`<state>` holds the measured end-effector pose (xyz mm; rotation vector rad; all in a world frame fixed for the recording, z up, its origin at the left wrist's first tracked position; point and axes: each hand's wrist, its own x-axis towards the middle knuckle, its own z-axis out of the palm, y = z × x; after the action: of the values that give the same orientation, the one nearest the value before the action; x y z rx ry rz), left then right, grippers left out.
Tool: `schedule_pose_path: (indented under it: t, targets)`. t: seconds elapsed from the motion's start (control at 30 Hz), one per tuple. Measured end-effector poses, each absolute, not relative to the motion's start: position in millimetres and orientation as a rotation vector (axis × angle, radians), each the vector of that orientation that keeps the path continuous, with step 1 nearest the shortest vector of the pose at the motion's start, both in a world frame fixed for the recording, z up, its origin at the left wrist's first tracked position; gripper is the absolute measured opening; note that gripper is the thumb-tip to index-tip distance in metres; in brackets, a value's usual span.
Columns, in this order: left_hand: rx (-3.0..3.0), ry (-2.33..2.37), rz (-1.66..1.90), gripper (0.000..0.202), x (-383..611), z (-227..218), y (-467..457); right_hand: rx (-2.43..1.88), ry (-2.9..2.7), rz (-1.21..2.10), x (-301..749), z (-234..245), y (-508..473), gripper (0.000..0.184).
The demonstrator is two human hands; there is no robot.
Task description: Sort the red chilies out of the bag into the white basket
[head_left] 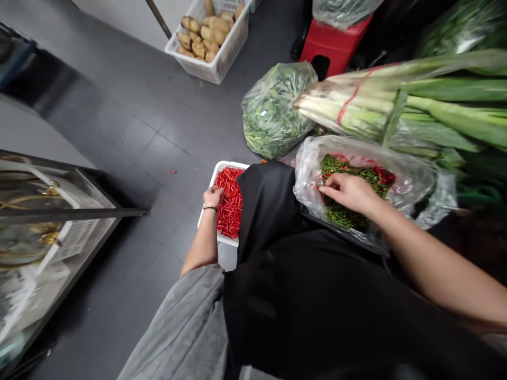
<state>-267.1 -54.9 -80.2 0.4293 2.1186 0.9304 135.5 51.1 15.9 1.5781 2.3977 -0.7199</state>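
Note:
On the left, my left hand (213, 196) is closed, its fingers bunched over the rim of a white plastic basket. Small red chilies (230, 211) fill that basket (227, 241); what the fingers hold, if anything, is too small to make out. My right hand (350, 191) hovers over an open clear plastic bag (307, 163), its fingers curled and thumb pressed toward them. Thin green stems (344, 217) with red bits among them lie inside the bag. A speck of red shows by the right fingertips, but I cannot tell whether it is held.
A tied bag of leafy greens (277, 111) and banded leeks (356, 100) lie ahead and right. Beyond them stand a red stool (336, 45) and a white crate of root vegetables (219, 71). A metal rack (91, 214) edges the left side. My black apron covers my lap.

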Motion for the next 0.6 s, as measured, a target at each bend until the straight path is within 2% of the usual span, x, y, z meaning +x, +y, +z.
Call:
schedule_pose_path:
  t: [0.07,0.13,0.2,0.27,0.33,0.5,0.6]
  targets:
    - [0.505,1.969,1.130,0.017,-255.3,-52.7,-42.1,1.505,2.343,-0.631,128.8,4.7,43.1,0.032]
    - [0.746,1.669,1.308,0.023,-228.3,-15.6,-32.5,1.427,2.286,-0.608,127.0,-4.8,36.2,0.024]
    - [1.104,1.375,1.254,0.031,-185.1,19.6,-22.2,1.399,2.287,-0.677,128.2,-11.4,31.8,0.018]
    - [1.579,1.077,1.046,0.034,-131.8,41.2,-7.2,1.413,2.331,-0.735,129.9,-13.6,29.2,0.018]
    - [2.009,0.910,0.798,0.037,-80.2,44.9,12.3,1.411,2.369,-0.673,132.2,-11.2,27.2,0.023]
    - [2.459,1.188,-0.060,0.053,-27.5,20.9,47.3,1.331,2.248,-0.480,167.5,6.3,26.9,0.027]
    - [2.566,1.186,-0.227,0.059,-48.9,20.7,49.2,1.423,2.245,-0.538,213.6,15.7,28.9,0.023]
